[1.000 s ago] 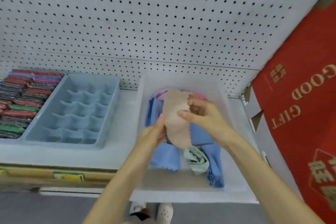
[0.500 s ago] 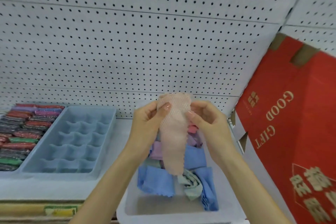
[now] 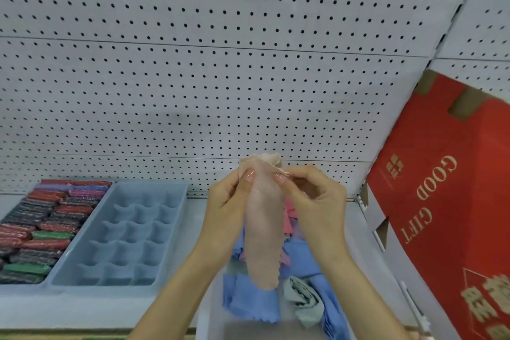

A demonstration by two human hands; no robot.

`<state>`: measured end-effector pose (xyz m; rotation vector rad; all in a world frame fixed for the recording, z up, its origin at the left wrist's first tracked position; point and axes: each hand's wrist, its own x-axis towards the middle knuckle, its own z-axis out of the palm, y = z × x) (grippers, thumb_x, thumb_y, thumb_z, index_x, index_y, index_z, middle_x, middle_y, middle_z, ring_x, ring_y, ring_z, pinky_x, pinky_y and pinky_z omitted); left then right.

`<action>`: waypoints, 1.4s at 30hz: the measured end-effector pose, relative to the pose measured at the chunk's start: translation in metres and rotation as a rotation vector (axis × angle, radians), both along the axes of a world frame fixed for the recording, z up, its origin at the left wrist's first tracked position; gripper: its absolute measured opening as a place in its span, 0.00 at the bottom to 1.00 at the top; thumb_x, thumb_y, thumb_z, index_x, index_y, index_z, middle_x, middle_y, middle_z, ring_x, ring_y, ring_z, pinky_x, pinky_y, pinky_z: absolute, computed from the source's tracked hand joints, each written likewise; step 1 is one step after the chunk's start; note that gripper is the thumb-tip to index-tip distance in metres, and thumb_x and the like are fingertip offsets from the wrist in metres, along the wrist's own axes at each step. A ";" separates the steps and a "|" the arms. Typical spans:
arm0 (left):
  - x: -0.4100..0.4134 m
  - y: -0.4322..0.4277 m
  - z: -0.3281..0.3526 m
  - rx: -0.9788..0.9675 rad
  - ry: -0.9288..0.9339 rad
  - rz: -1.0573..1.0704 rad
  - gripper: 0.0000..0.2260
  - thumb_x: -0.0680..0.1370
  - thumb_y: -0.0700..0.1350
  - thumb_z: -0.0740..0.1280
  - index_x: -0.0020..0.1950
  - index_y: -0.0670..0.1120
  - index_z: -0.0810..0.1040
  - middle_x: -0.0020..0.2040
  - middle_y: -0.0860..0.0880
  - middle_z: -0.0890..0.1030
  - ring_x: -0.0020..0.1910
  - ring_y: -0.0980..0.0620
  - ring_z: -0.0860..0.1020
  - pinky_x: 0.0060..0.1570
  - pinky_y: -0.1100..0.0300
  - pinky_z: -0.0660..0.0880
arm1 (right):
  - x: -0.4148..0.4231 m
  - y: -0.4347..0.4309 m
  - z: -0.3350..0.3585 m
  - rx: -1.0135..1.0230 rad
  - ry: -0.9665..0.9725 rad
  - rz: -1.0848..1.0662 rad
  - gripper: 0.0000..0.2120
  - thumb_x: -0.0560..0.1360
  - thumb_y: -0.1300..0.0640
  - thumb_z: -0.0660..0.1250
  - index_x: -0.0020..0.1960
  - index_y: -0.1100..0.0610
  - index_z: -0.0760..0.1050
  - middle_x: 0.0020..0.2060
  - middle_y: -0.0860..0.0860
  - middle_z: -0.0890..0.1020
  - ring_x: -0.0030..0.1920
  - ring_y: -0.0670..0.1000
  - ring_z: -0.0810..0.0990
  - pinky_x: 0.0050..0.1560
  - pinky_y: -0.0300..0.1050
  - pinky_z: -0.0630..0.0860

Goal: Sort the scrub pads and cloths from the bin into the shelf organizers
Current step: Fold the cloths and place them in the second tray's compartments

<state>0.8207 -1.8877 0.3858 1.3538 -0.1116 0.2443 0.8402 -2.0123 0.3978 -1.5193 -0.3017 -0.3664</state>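
Thumb and fingers of the left hand (image 3: 229, 210) and the right hand (image 3: 317, 201) pinch the top edge of a pale pink cloth (image 3: 262, 229), which hangs above the clear bin (image 3: 209, 320); the fingers behind the fabric are hidden; blue cloths (image 3: 248, 303) lie in the bin, whose near rim is cut off; at left sit a blue organizer (image 3: 124, 234) and scrub pads (image 3: 41, 223), partly cropped; a red box (image 3: 455, 201) leans at right.

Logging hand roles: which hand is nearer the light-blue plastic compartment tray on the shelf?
Left. The left hand, pinching the pale pink ribbed cloth, is just right of the light-blue plastic compartment tray; the right hand pinches the cloth's other edge, farther right.
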 end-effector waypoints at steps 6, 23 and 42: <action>0.001 0.006 -0.002 -0.123 0.013 -0.044 0.15 0.79 0.48 0.56 0.59 0.45 0.79 0.58 0.48 0.82 0.59 0.50 0.79 0.56 0.59 0.76 | -0.001 0.012 0.002 0.043 0.119 0.059 0.08 0.71 0.66 0.71 0.40 0.53 0.82 0.35 0.46 0.85 0.37 0.44 0.81 0.40 0.36 0.77; 0.032 0.055 0.012 0.527 -0.124 -0.143 0.17 0.69 0.54 0.71 0.57 0.57 0.78 0.59 0.60 0.79 0.63 0.65 0.71 0.60 0.72 0.66 | 0.023 0.011 0.017 0.024 0.360 0.236 0.04 0.69 0.60 0.72 0.42 0.55 0.84 0.41 0.59 0.85 0.43 0.56 0.81 0.53 0.60 0.76; 0.068 0.048 0.036 0.628 0.042 -0.311 0.03 0.70 0.35 0.74 0.43 0.39 0.83 0.39 0.45 0.85 0.36 0.56 0.81 0.42 0.67 0.77 | 0.040 -0.013 0.013 -0.125 0.458 0.250 0.05 0.72 0.59 0.71 0.44 0.62 0.81 0.37 0.53 0.85 0.37 0.46 0.82 0.36 0.37 0.76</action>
